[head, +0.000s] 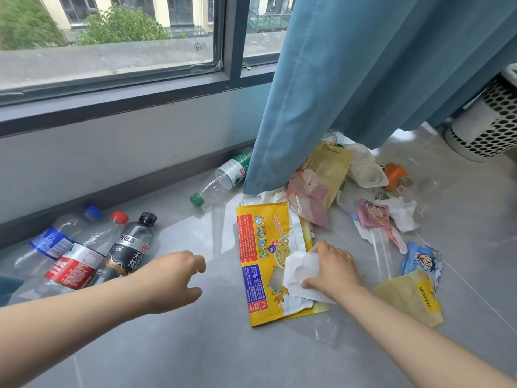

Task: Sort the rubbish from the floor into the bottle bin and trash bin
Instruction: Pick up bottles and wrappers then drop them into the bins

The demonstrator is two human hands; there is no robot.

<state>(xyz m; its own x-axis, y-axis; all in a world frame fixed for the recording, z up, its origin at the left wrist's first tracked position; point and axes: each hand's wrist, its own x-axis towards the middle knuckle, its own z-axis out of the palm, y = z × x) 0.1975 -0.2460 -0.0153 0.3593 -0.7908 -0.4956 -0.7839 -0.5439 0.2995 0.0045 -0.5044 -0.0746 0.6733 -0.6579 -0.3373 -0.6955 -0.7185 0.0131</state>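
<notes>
Tissue (298,269) pinched in rt hand (335,271) atop yellow packet (263,242); lt hand (173,278) loose, empty.

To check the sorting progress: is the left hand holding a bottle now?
No, the left hand hovers empty above the floor, near the black-capped bottle.

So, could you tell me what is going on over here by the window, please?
A person is sorting rubbish on the floor below the window. The right hand grips a white tissue lying on a yellow packet, while the left hand hovers open, holding nothing. To the left, three bottles lie side by side, and a green-capped bottle lies near the curtain. More wrappers are heaped at the curtain's foot. A white perforated bin stands at the far right.
</notes>
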